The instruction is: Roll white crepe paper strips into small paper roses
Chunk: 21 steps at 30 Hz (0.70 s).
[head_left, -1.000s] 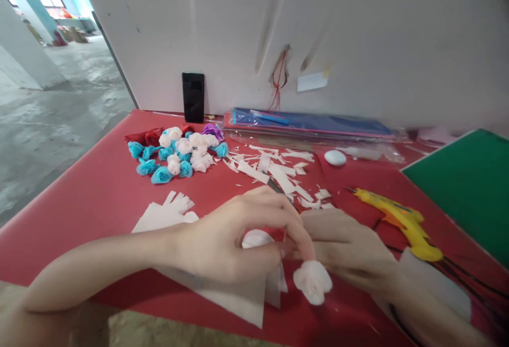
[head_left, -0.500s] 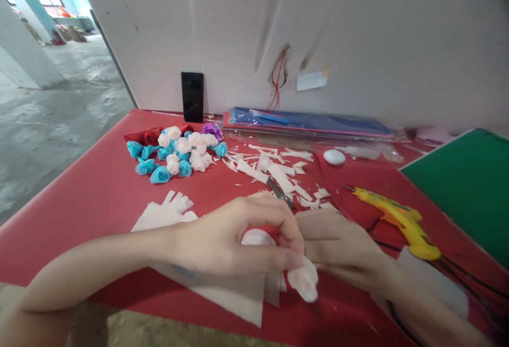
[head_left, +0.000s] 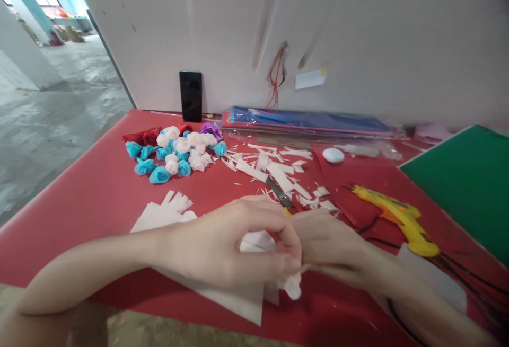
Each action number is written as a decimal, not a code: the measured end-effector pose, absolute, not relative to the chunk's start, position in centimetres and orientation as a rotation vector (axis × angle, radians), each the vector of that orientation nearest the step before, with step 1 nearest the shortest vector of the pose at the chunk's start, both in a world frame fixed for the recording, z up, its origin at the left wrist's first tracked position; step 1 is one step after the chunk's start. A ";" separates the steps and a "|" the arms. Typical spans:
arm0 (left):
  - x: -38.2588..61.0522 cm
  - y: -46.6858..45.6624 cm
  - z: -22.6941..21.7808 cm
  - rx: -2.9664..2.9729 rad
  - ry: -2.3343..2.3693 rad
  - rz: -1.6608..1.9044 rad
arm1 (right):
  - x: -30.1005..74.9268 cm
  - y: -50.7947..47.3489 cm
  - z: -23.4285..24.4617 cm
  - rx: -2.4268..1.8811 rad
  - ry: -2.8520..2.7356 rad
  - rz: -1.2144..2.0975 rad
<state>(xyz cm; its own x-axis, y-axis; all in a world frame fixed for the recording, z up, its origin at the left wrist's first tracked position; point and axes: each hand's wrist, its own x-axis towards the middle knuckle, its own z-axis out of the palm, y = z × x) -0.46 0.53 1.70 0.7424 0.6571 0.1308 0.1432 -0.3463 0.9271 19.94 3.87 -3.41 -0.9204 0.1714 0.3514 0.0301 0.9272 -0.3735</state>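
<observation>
Thumb and fingers of my left hand [head_left: 238, 246] pinch a small white crepe-paper flower [head_left: 293, 285], whose ruffled edge sticks out below the thumb. Directly against it, my right hand [head_left: 332, 238] meets the left fingertips; its own fingertips are hidden behind them. Under my left hand lie white paper sheets [head_left: 238, 296] and cut paper petals [head_left: 178, 203]. Just beyond both hands, scissors [head_left: 280, 192] rest among white paper scraps [head_left: 282, 175], their handles partly covered.
Blue, white, red and purple paper roses [head_left: 183, 145] sit at the back left, near an upright phone [head_left: 191, 96]. A yellow glue gun [head_left: 397, 220] with a black cord lies right, beside a green board [head_left: 461, 183]. Packaged blue paper [head_left: 318, 122] lies along the wall.
The white paper flower has turned and drawn in behind my left fingertips, so less of it shows. Both hands stay together; more of the scissors shows past them.
</observation>
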 end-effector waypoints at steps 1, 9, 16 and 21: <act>-0.4 0.5 1.7 1.891 0.621 0.601 | 19.9 3.9 -3.5 -0.140 -2.670 0.567; -0.3 0.5 1.6 1.900 0.638 0.579 | 19.4 3.8 -3.2 -0.149 -2.549 0.760; 0.0 0.5 1.6 1.944 0.636 0.578 | 19.4 3.6 -3.0 -0.186 -2.567 0.861; 0.2 0.5 1.5 1.990 0.695 0.543 | 19.3 3.6 -3.0 -0.233 -2.605 0.911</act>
